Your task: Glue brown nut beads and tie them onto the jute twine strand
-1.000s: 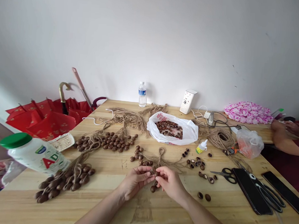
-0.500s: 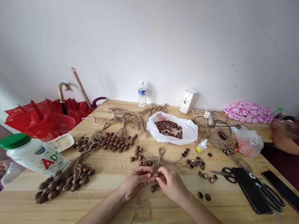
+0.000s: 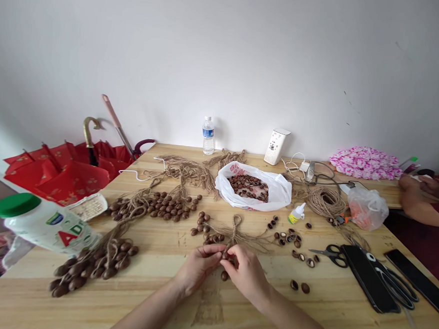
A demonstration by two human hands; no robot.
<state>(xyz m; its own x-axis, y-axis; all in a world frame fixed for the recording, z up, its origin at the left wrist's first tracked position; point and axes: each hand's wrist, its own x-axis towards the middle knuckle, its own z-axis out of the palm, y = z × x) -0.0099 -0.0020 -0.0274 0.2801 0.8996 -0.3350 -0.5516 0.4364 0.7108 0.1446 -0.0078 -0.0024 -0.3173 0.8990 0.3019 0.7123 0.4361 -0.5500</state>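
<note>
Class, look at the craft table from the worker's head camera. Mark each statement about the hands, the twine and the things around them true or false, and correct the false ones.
1. Both hands, left hand and right hand, meet at the jute twine piece. True.
2. The white plastic bag holds brown nuts. True.
3. The scissors lie to the left of the hands. False: they lie to the right, beside the black phone.
4. The water bottle lies on its side. False: it stands upright near the wall.
5. The glue bottle stands between bag and twine coil. True.
</note>
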